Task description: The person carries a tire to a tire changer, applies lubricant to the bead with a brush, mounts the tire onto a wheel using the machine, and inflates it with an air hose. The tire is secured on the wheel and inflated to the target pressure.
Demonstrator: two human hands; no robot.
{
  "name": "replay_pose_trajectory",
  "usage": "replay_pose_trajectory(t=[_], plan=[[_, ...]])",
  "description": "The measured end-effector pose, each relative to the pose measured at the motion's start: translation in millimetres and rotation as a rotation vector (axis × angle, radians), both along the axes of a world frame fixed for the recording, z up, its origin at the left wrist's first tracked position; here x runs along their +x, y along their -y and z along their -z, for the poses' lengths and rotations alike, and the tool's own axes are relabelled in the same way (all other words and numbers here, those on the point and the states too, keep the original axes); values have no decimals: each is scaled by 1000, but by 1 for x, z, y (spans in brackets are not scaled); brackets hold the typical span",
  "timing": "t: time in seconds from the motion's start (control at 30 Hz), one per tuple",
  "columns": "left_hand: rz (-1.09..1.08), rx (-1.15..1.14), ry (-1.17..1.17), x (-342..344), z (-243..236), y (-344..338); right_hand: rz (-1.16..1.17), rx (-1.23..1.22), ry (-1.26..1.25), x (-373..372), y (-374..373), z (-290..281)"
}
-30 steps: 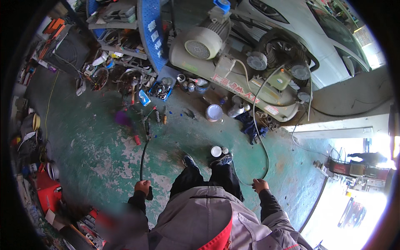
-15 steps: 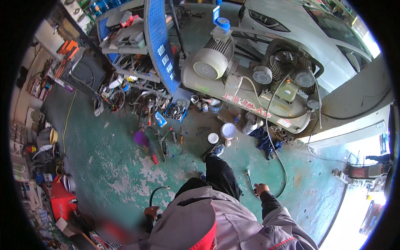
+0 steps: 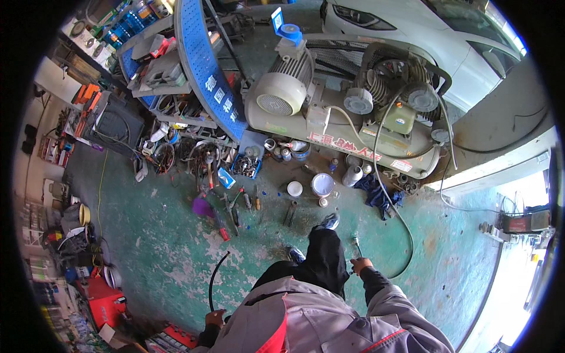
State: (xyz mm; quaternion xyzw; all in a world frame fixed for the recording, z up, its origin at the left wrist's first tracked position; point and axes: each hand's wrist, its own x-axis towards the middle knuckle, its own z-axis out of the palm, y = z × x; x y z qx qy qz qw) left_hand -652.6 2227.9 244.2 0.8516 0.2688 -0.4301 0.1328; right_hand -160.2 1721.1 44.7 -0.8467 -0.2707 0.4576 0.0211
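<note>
Low at the left of the head view, my left hand (image 3: 215,318) is closed around a short black hose (image 3: 212,283), which rises in a curve away from it. My right hand (image 3: 361,266) is closed on a grey air hose (image 3: 406,263), close to its end. A pale end fitting (image 3: 356,240) sticks out ahead of that hand. From there the hose loops right and up to a large air compressor (image 3: 347,138). Both hands hang beside my body, above the green floor. My fingers partly hide where each hose is gripped.
Ahead on the floor lie hand tools (image 3: 234,206), a white paint bucket (image 3: 322,185), a round white lid (image 3: 295,189) and dark blue cloth (image 3: 376,197). A blue pegboard (image 3: 206,70) and cluttered shelves stand at the left. Behind the compressor is a white car (image 3: 400,23).
My feet have shifted in a step. The black hose in my left hand has swung, its tip now pointing more forward. My right hand has moved slightly left and forward with the air hose.
</note>
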Motion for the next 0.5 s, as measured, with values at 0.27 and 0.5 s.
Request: replay_pose_trajectory(t=[0.27,0.5], plan=[[71,-108,9,72,-10,-17,1226,64,-392,-1,44,-14],[-417,-376,238,183,-5,-65,1329,-156,-387,-20,103,1]])
